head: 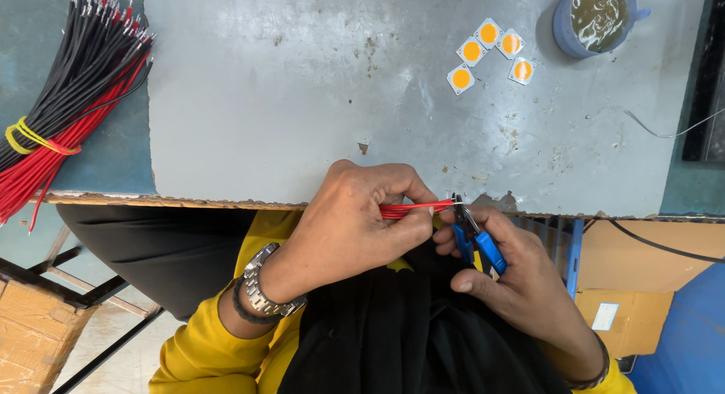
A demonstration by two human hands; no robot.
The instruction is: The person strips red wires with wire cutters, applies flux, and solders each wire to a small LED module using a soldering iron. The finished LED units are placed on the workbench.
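The left hand pinches thin red plastic-coated wires; just beside it, the right hand grips small blue-handled metal cutters.

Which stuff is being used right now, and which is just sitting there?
In use:
red wires, pinched in the left hand
blue cutters, in the right hand

Lying about:
wire bundle
five yellow squares
cup
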